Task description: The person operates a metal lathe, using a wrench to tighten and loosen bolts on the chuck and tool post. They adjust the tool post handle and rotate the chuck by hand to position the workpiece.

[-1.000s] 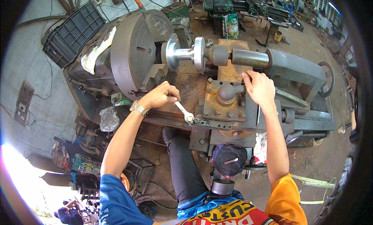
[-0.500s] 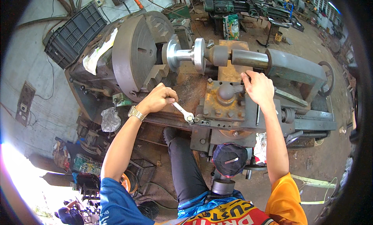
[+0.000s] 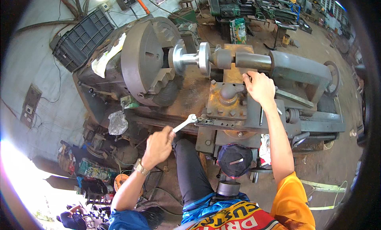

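My left hand (image 3: 158, 148) is closed around the handle of a silver wrench (image 3: 181, 124). The wrench's far end meets the left end of a dark slide bar (image 3: 218, 124) on the lathe carriage; whether it is seated on a bolt there I cannot tell. My right hand (image 3: 260, 87) has its fingers curled over the lever beside the rusty square tool post (image 3: 227, 105), with the grip mostly hidden. Behind the tool post, a shiny flanged metal spool (image 3: 189, 58) is held between the big lathe chuck (image 3: 137, 63) and the tailstock centre (image 3: 224, 58).
To the right extends the tailstock (image 3: 301, 67) with its handwheel. A dark cap (image 3: 235, 160) sits over a crank area in front of the carriage. Left of the lathe hang a plastic bag (image 3: 118, 123) and control levers. Another green lathe (image 3: 226, 7) stands at the back.
My left hand has swung down and toward me with the wrench, whose handle now slopes the other way. The right hand stays at the lever. The view has shifted slightly.
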Tool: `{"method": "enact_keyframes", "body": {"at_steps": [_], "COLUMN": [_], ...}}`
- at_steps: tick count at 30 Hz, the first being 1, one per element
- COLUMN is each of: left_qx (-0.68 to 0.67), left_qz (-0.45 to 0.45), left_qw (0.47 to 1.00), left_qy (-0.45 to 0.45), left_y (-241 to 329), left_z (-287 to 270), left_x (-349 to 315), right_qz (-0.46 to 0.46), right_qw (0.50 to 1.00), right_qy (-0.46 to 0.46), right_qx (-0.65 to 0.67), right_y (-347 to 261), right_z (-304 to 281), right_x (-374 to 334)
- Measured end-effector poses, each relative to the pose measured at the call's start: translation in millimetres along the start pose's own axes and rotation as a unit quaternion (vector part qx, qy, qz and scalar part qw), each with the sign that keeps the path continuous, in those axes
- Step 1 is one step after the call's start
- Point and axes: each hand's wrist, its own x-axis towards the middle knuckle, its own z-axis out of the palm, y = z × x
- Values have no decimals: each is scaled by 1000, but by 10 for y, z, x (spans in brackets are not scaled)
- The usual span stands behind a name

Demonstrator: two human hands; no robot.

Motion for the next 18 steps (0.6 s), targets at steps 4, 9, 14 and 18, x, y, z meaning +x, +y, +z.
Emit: {"method": "enact_keyframes", "body": {"at_steps": [4, 9, 14, 18], "left_qx": [-586, -854, -914, -933], "left_qz": [-175, -161, -129, -97], "left_qw": [778, 489, 383, 328], "left_qy": [-145, -70, 45, 114], "left_y": [369, 1328, 1992, 2202], "left_z": [258, 793, 937, 942], "left_x": [-318, -225, 312, 601], "right_qz": [11, 1, 4, 17], "right_qw": [1000, 1000, 1000, 999], "right_qy": [-9, 18, -16, -30], "right_qx": [-4, 9, -4, 7], "right_y": [-14, -18, 9, -3], "right_z": [12, 28, 3, -18], "right_x": [12, -4, 20, 34]}}
